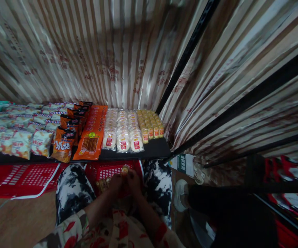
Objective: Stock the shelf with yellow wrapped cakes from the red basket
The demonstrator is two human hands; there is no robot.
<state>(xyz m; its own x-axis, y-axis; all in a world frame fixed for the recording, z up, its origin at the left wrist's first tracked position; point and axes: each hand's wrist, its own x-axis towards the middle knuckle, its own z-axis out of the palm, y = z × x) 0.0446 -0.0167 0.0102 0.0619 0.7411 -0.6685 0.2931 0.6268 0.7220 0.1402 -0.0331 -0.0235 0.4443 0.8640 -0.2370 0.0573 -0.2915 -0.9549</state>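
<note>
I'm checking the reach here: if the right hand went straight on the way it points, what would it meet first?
Probably the small packet at its fingertips; the right hand points forward over the red basket, towards the shelf edge. Depth is unclear.

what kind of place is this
Most likely a small shop or snack stall. A dark shelf holds neat rows of packaged snacks, and both hands, left hand and right hand, hold a small pack over a red basket.

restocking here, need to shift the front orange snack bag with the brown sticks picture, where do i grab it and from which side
Take the orange snack bag by its near bottom edge, coming from the front of the shelf. It lies flat with that edge at the shelf lip. Packs crowd both its sides and another orange bag overlaps behind, so side pinches look blocked. Both hands are busy over the red basket.
</note>
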